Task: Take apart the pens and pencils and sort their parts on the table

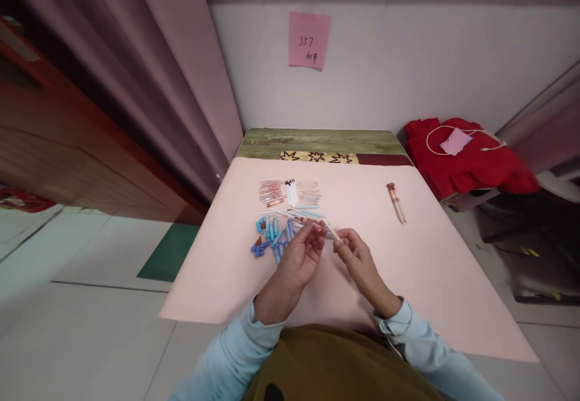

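Note:
My left hand [296, 256] is closed, palm partly turned up, on a short brownish-pink pen barrel [316, 226] at its fingertips. Just to the right, my right hand [360, 260] pinches a thin pale pen piece [333, 233] between thumb and fingers. That piece slants up and left, its upper end close to the barrel; whether the two touch, I cannot tell. Blue pen barrels [274, 229] lie left of my left hand, beside small blue and brown caps [259, 247]. Beyond my hands are loose thin sticks [310, 213], partly hidden.
White refills with black tips [291, 193] lie in a row between pinkish clear tubes [270, 191] and paler clear tubes [309, 191]. Brown-topped pens [397, 203] lie at the right on the pink table cover [435, 292]. A red cloth [466, 165] is beyond the table's right edge.

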The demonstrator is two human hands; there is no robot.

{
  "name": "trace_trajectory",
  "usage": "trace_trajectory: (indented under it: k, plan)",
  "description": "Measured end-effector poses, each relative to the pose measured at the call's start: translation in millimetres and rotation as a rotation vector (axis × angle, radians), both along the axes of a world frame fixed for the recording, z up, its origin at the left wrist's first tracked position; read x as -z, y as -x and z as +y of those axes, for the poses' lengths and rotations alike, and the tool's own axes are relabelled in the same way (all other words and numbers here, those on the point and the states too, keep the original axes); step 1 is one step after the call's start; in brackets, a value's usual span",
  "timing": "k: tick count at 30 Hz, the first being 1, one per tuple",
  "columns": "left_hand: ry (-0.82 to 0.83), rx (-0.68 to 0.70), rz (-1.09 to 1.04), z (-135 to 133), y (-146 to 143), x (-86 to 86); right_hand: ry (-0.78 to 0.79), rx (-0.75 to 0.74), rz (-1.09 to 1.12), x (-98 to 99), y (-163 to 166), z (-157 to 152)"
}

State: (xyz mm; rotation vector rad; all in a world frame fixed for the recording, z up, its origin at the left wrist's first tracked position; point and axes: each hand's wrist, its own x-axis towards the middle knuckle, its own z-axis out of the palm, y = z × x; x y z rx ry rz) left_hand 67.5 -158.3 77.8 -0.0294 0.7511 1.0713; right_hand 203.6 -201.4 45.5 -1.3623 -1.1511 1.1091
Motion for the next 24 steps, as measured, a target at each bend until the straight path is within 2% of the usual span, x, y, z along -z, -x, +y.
trace_trajectory:
  k: [3, 9, 13, 20, 24]
  plan:
    - [0.008, 0.019, -0.008, 0.9, 1.7, 4.4, -0.107, 0.051, -0.073, -6.5, -10.2, -3.1]
    - [0.055, 0.004, -0.022, 0.5, 0.1, 9.2, -0.389, 0.123, -0.565, -22.8, -19.3, -14.4]
    - [0.060, -0.006, 0.006, -1.4, -2.7, 7.9, -0.517, 0.133, -0.779, -24.2, -17.7, -16.0]
    - [-0.056, -0.063, 0.149, -11.9, -8.7, 5.1, -0.601, 0.155, -0.934, -23.6, -14.7, -14.9]
    - [-0.077, -0.058, 0.170, -15.4, -9.9, 6.1, -0.564, 0.237, -0.945, -22.7, -11.8, -15.2]
